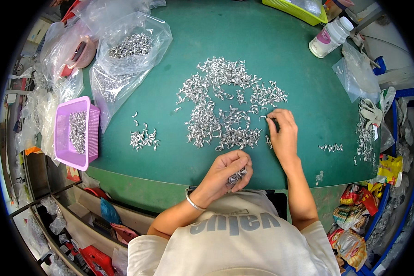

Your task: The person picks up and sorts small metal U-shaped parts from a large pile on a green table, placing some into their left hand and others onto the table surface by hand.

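Note:
Small curved silvery metal pieces (202, 122) lie in a big loose heap on the green table (170, 158). My left hand (227, 171), a bangle at its wrist, is closed round a clump of these metal pieces (237, 176) at the table's near edge. At the right side of the heap, my right hand (284, 133) has thumb and forefinger pinched together on a single curved metal piece (263, 117). A few more pieces (268, 141) lie beside that hand, partly hidden by it.
On the left, a purple basket (93, 138) and a clear plastic bag (158, 37) hold similar pieces. Smaller piles lie left (144, 139) and right (331, 147). Gloves (370, 112) rest by more pieces at the right edge. A white bottle (329, 37) and a yellow-green basket (299, 14) stand far right.

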### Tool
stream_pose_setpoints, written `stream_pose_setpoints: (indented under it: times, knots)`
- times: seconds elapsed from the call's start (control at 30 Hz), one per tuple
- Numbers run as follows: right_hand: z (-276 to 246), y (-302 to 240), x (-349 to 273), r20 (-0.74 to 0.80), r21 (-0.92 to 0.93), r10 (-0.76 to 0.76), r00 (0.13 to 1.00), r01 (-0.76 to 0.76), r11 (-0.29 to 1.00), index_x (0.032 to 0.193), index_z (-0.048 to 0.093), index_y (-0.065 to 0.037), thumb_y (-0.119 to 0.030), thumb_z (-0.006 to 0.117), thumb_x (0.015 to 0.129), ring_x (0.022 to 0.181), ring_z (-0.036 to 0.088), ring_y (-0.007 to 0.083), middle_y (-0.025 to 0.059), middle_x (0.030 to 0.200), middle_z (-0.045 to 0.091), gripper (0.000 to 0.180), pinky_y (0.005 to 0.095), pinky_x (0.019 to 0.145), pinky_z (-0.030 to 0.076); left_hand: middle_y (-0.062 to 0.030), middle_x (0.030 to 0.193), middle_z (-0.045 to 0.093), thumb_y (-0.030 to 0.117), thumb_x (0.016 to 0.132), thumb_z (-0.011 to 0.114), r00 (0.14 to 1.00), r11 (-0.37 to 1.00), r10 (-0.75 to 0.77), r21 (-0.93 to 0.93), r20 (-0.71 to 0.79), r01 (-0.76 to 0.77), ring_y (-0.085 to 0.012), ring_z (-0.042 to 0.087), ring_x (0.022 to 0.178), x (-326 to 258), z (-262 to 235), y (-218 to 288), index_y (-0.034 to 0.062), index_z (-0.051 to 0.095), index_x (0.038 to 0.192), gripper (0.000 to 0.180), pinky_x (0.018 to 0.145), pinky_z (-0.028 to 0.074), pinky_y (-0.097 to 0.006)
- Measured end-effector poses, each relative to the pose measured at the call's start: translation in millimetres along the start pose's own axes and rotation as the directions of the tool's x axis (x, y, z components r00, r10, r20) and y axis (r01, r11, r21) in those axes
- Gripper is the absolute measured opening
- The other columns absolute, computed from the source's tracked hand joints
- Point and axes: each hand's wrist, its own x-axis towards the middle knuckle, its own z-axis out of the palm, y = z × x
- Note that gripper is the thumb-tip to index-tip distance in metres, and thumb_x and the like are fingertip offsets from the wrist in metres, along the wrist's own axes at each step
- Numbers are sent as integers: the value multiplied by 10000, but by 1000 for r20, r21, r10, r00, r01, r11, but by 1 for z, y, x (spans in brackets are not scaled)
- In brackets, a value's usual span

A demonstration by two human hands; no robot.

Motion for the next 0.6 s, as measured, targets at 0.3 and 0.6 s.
stream_pose_setpoints:
  times: [0.3, 0.6]
  knots:
    - [-34, -26, -27, 556, 808, 276, 784, -588, 43, 933, 584, -2, -24, 562, 828, 769, 534, 93, 48, 860, 603, 109, 211, 686, 416, -7, 713, 492, 118, 855, 561, 979, 996, 37, 90, -201, -19, -48, 392, 529, 6, -4, -6, 6, 575, 986, 172, 397, 259, -162]
    - [-37, -47, -39, 638, 743, 182, 749, -660, 112, 930, 583, 27, 18, 562, 813, 825, 571, 126, 65, 897, 609, 119, 251, 769, 455, -3, 702, 523, 79, 830, 587, 958, 975, 172, 182, -230, -131, -33, 375, 524, 3, 5, -6, -9, 582, 963, 159, 422, 255, -171]
